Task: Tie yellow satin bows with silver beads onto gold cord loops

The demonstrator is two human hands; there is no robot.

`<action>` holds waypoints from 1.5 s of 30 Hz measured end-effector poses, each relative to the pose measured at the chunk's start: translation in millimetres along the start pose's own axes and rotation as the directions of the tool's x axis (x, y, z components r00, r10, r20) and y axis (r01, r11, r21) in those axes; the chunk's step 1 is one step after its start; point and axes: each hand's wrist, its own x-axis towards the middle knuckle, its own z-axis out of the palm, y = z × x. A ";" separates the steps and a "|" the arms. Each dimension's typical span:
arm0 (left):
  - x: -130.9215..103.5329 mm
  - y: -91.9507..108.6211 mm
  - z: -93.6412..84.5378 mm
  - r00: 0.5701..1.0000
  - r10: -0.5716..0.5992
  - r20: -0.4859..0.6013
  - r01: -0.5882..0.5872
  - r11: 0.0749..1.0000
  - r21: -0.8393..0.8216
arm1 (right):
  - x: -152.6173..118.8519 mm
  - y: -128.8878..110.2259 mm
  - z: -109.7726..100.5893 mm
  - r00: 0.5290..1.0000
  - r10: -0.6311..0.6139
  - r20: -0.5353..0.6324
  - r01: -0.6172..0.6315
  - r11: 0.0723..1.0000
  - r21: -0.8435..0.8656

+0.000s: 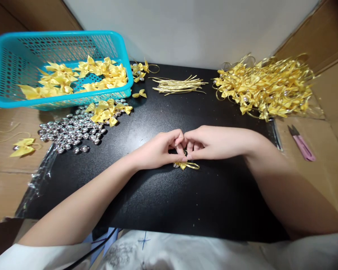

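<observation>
Both hands meet over the middle of the black table. My left hand (pixel 165 149) is closed, thumb and fingers pinching a small yellow bow (pixel 182 165) with a silver bell at its left side. My right hand (pixel 204 143) touches it from the right, its fingertips closed on the gold cord (pixel 193 165) of the same bow. A loop of that cord sticks out to the right beneath the right thumb. The fingertips partly hide the bow and the cord's upper end.
A blue basket (pixel 59 100) of yellow bows stands back left, with silver bells (pixel 70 131) before it. Gold cords (pixel 178 85) lie at the back centre. Finished-looking bows (pixel 264 88) are heaped back right, near pink snips (pixel 302 145). One looped bow (pixel 24 147) lies far left.
</observation>
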 end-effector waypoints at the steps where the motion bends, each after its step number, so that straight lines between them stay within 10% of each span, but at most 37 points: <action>1: -0.1 0.1 0.2 1.000 0.001 -0.012 -0.001 1.000 0.014 | 1.6 -1.0 1.7 1.000 0.012 0.018 -0.012 1.000 -0.025; 24: -12.2 0.2 8.9 0.989 -0.008 -0.149 0.021 0.996 0.083 | 18.4 24.3 4.6 0.983 -0.166 -0.078 0.175 0.978 0.116; 35: -11.1 -9.5 10.5 0.961 0.073 -0.266 -0.044 0.992 0.114 | 8.2 20.0 -4.9 0.965 -0.037 -0.260 0.010 0.994 -0.105; 38: -10.2 -7.9 10.2 0.967 0.079 -0.242 -0.033 0.982 0.188 | -18.2 13.2 -20.1 0.870 0.039 -0.492 -0.130 0.980 -0.152; 45: -9.1 -7.1 9.3 0.964 0.203 -0.171 -0.153 0.951 0.270 | -121.0 62.2 -23.3 0.444 0.381 -0.811 -0.683 0.730 -0.031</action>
